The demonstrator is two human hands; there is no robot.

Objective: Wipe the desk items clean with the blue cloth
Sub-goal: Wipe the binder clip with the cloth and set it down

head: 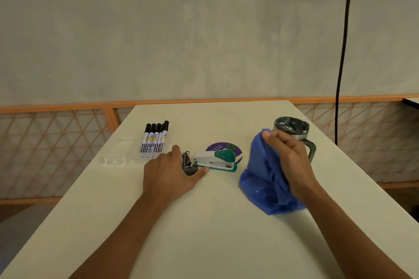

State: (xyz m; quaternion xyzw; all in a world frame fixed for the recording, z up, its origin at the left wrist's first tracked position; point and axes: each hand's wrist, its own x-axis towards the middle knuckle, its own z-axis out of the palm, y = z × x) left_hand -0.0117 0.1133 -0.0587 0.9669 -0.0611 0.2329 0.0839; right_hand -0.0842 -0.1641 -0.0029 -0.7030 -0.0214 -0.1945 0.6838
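My right hand (288,161) grips the bunched blue cloth (263,179), which hangs down to the white desk (204,222) just in front of a steel mug (292,130) with a dark lid and handle. My left hand (172,172) lies over a black binder clip (189,164), thumb and forefinger around it. Right of the clip lies a white and teal stapler (215,159), partly on a round purple coaster (224,148). A pack of black markers (155,140) lies at the back left.
An orange mesh railing (56,142) runs behind and beside the desk. A black cable (342,52) hangs down the grey wall at the right. Another table's corner (411,102) shows at the far right.
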